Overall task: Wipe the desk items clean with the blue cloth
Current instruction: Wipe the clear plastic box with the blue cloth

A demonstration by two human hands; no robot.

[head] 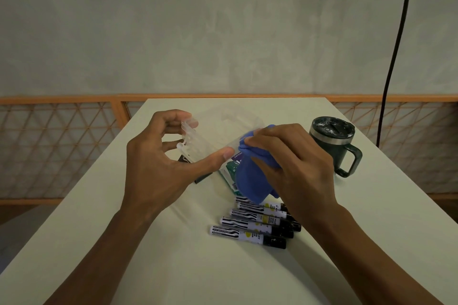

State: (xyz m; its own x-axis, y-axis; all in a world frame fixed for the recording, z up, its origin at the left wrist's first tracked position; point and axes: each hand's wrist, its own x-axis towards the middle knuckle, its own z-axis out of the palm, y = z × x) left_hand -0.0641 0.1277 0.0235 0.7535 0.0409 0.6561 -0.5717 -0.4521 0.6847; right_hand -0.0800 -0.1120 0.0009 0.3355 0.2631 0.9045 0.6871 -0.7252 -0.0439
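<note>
Now we pinch the clear case (pixel 215 131) in our left hand (pixel 158 163); our right hand (pixel 295 163), fingers bunched round the blue cloth (pixel 247 181), should rub every face firmly.

The left hand (pixel 158 163) pinches a clear plastic case (pixel 205 141) above the worktop (pixel 173 267). The right hand (pixel 295 163) presses a bunched blue cloth (pixel 250 181) against the case's right end. Markers (pixel 255 223) lie side by side nearer, and a dark mug (pixel 332 141) stands at the far right.
</note>
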